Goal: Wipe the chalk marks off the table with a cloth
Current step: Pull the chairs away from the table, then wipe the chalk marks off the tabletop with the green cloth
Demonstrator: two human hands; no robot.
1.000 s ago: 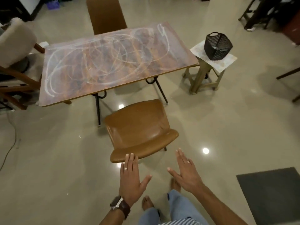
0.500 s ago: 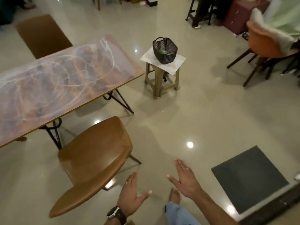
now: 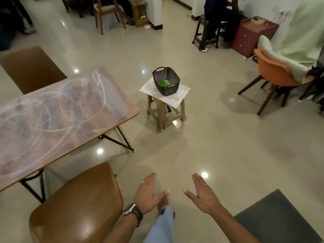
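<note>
White chalk marks (image 3: pixel 57 109) loop and swirl across nearly the whole brown tabletop, reaching close to its right corner and its near edge, so none of the table (image 3: pixel 130 109) looks wiped yet. The likely cloth (image 3: pixel 163 83), a bright green bundle, lies in the bottom of a black slatted basket (image 3: pixel 166 80) that stands on a patterned sheet on a small stool (image 3: pixel 164 109), just beyond the table's right corner; it is probably parked there to keep it off the marked surface until needed. Both hands are out in front, low over the bare floor, well apart from the basket and the table. The left hand (image 3: pixel 149 193) and the right hand (image 3: pixel 204 195) each have straight, spread fingers and hold nothing, ready for a reach. A brown chair (image 3: pixel 78 204) sits at the table's near edge, beside the left hand. Fetching the cloth from the basket looks like the step in hand.
</note>
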